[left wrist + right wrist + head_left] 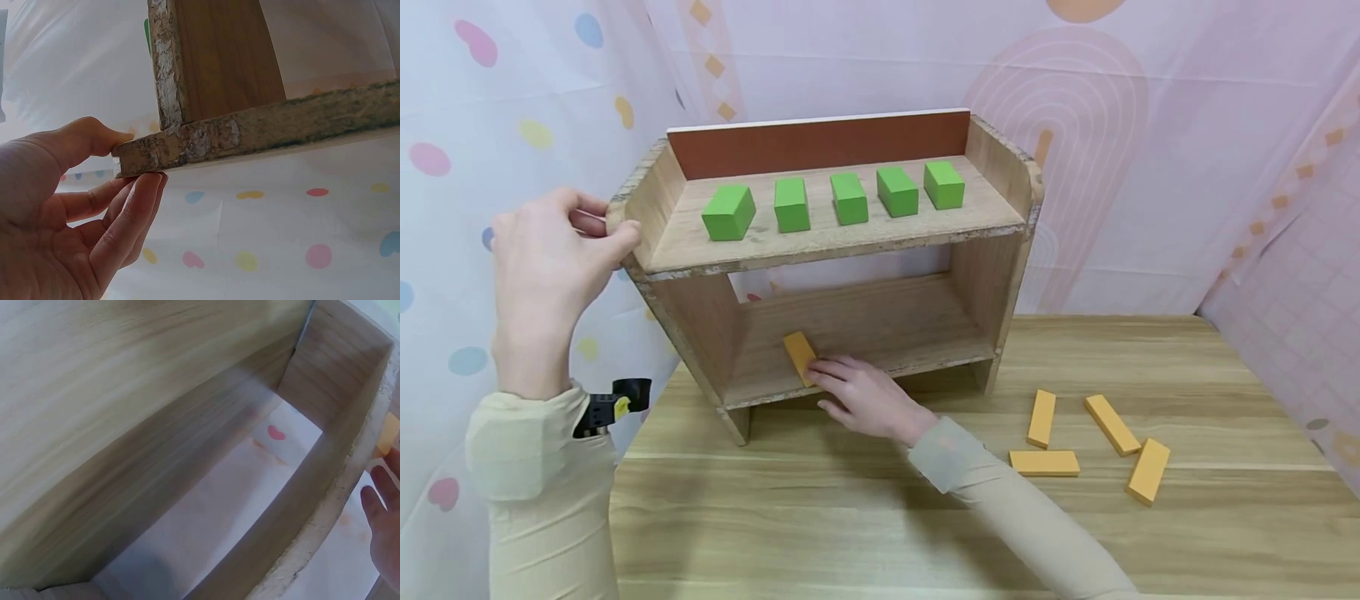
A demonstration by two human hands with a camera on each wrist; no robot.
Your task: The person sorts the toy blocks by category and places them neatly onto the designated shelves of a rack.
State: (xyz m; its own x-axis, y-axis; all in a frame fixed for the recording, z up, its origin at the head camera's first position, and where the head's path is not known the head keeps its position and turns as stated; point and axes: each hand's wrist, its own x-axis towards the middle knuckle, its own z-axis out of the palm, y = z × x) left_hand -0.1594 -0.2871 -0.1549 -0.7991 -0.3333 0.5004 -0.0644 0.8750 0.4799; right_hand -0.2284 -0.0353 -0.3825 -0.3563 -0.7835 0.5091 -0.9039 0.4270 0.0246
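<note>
A small wooden shelf unit (pixel 850 312) stands on the table, with a row of several green blocks (pixel 792 205) on its top board. My left hand (pixel 553 250) pinches the upper front corner of the left side panel (pixel 181 147) between thumb and fingers. On the lower board lies an orange-yellow block (pixel 799 354), slanted near the left end. The fingertips of my right hand (pixel 868 398) touch this block's near end, with the thumb apart from it. In the right wrist view, the block (pixel 389 434) and hand (pixel 386 519) are partly cut off at the edge.
Several more orange-yellow blocks (pixel 1110 424) lie scattered on the wooden table (pixel 820 533), right of the shelf unit. A patterned cloth (pixel 1210 192) hangs behind, and another dotted cloth (pixel 445 208) hangs on the left.
</note>
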